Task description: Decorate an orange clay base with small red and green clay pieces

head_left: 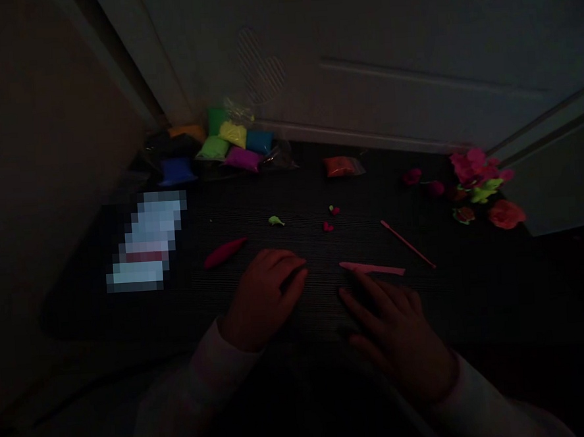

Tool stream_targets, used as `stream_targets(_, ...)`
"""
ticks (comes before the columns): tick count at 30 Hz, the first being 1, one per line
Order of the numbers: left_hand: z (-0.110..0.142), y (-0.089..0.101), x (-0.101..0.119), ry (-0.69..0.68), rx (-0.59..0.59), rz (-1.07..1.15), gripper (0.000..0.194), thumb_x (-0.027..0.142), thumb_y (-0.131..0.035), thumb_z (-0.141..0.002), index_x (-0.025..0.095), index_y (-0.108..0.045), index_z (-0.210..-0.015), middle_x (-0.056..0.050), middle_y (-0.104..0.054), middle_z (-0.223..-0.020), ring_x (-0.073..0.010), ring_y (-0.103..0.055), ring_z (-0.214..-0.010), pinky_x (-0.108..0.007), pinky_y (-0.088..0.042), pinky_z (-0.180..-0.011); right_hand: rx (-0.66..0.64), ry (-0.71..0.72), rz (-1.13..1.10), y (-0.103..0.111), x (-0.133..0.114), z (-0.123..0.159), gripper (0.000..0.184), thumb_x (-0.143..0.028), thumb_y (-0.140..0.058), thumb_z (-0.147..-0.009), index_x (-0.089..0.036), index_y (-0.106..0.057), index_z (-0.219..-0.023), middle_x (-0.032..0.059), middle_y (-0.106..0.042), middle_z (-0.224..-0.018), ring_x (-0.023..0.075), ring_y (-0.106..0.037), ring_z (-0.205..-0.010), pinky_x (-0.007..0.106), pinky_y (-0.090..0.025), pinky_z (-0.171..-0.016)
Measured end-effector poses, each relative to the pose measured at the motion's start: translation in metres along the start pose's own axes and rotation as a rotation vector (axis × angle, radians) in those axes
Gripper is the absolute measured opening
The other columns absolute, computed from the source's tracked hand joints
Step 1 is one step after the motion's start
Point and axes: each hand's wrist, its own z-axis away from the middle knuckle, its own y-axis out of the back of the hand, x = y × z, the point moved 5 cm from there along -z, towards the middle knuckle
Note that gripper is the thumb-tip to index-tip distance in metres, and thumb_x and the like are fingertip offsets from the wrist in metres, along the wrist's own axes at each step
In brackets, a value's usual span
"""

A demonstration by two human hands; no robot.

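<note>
My left hand (264, 299) rests on the dark ribbed table with its fingers bent and the thumb a little apart from them; nothing shows between them. To its upper left lies a dark pink spindle-shaped piece (225, 253). My right hand (398, 331) has its fingers spread, the index fingertip at the near edge of a flat pink modelling knife (374, 268); whether it touches is unclear in the dim light. Beyond the knife lies a thin pink stick tool (407, 243). Ahead of my hands are a small light green leaf-like piece (275, 221) and two tiny red pieces (327, 227).
Bags of coloured modelling clay (232, 143) are heaped at the back left, with an orange bag (342, 166) farther right. A lit, blurred-out screen (147, 240) lies on the left. Pink and orange flowers (482, 180) stand at the right, against a pale wall (384, 35) behind.
</note>
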Motion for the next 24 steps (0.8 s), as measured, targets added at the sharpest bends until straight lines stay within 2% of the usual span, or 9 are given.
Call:
stream_targets(4,0.001,0.000,0.000,-0.005,-0.005,-0.009,0.016,0.021,-0.048,-0.082,0.017,-0.061,-0.091,-0.005,-0.063,-0.090,-0.0170,-0.056,-0.087,-0.035,-0.047,-0.079,-0.019,0.019,-0.030,0.000,-0.007,-0.010,0.046,-0.045,-0.046,-0.080,-0.029,-0.046,-0.123,0.0129,-0.039,-0.134,0.0286,-0.043,-0.108,0.045,-0.032,-0.083)
stream_targets(10,0.002,0.000,-0.001,-0.001,-0.011,0.004,0.017,0.022,-0.049,-0.081,0.017,-0.061,-0.092,-0.005,-0.063,-0.090,-0.0168,-0.056,-0.088,-0.034,-0.047,-0.078,-0.008,-0.042,0.023,-0.003,0.004,-0.003,0.049,-0.046,-0.044,-0.081,-0.022,-0.047,-0.124,0.0158,-0.037,-0.135,0.0296,-0.043,-0.107,0.045,-0.033,-0.082)
stream_targets(15,0.001,-0.001,-0.002,0.004,-0.023,-0.015,0.017,0.022,-0.049,-0.081,0.017,-0.061,-0.092,-0.005,-0.063,-0.091,-0.0170,-0.056,-0.088,-0.034,-0.046,-0.080,-0.035,0.013,-0.031,-0.002,-0.007,-0.004,0.048,-0.049,-0.045,-0.080,-0.031,-0.044,-0.124,0.0139,-0.037,-0.135,0.0288,-0.044,-0.107,0.045,-0.032,-0.082)
stream_targets(21,0.001,-0.001,-0.001,0.000,-0.017,-0.001,0.017,0.022,-0.049,-0.082,0.017,-0.061,-0.092,-0.005,-0.063,-0.090,-0.0169,-0.056,-0.088,-0.034,-0.047,-0.078,-0.026,-0.045,0.006,-0.004,-0.007,-0.012,0.053,-0.050,-0.043,-0.080,-0.023,-0.043,-0.126,0.0152,-0.035,-0.137,0.0307,-0.041,-0.111,0.046,-0.030,-0.085)
stream_targets(24,0.001,-0.002,-0.001,-0.010,-0.012,-0.007,0.016,0.022,-0.049,-0.082,0.017,-0.061,-0.091,-0.004,-0.063,-0.090,-0.0168,-0.056,-0.087,-0.034,-0.047,-0.078,-0.016,-0.002,-0.001,-0.004,-0.008,-0.007,0.052,-0.050,-0.044,-0.080,-0.026,-0.044,-0.125,0.0149,-0.036,-0.136,0.0305,-0.041,-0.110,0.047,-0.030,-0.084)
